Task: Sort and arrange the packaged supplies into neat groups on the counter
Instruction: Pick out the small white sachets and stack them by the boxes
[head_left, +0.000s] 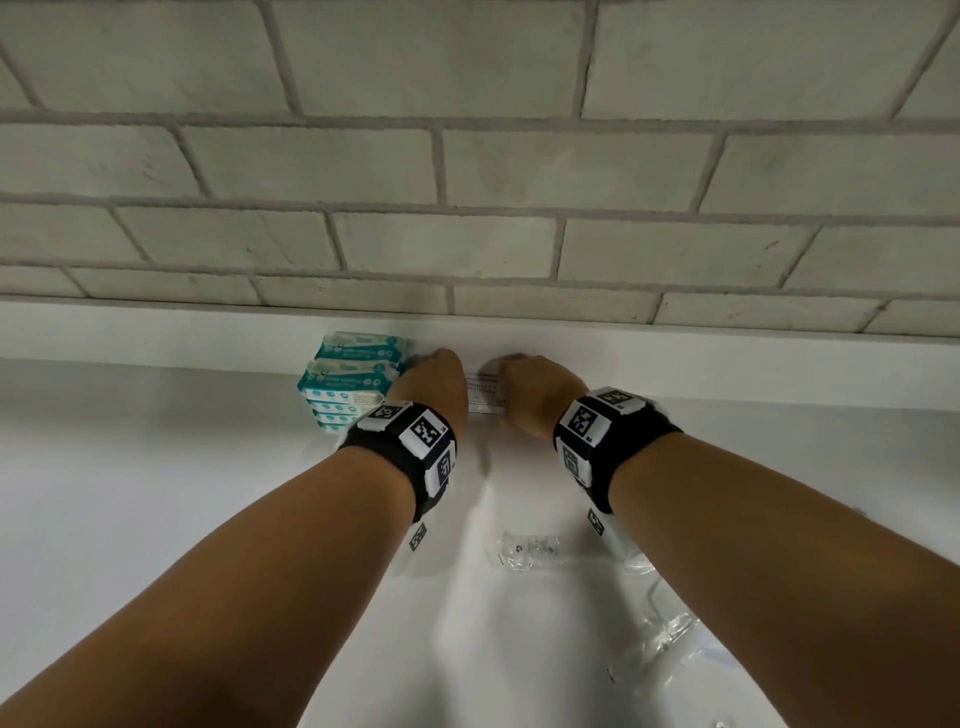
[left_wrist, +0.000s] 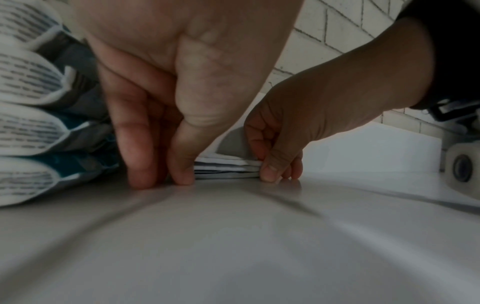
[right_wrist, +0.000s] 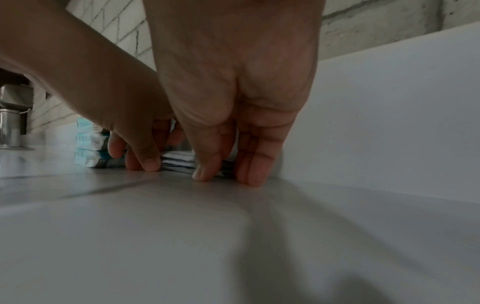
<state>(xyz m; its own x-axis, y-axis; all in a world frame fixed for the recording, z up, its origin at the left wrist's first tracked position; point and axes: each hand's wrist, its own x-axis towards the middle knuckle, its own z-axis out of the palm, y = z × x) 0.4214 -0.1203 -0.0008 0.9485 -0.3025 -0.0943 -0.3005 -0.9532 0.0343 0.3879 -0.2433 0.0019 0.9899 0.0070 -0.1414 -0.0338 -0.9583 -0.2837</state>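
Note:
A low stack of thin white flat packets (head_left: 485, 399) lies at the back of the white counter (head_left: 208, 493), against the white ledge. My left hand (head_left: 436, 376) holds its left end, thumb in front and fingers (left_wrist: 140, 164) pointing down onto the counter. My right hand (head_left: 530, 397) holds the right end the same way, its fingertips (right_wrist: 253, 174) touching the counter. The stack's edge (left_wrist: 226, 169) shows between both thumbs, and again in the right wrist view (right_wrist: 179, 159). A pile of teal-and-white packs (head_left: 348, 382) stands just left of my left hand.
Clear plastic packages (head_left: 530, 551) lie loose on the counter nearer to me, with more clear wrap (head_left: 670, 639) under my right forearm. A grey brick wall (head_left: 467, 182) rises behind the ledge. A metal fixture (right_wrist: 10, 127) stands far to the left.

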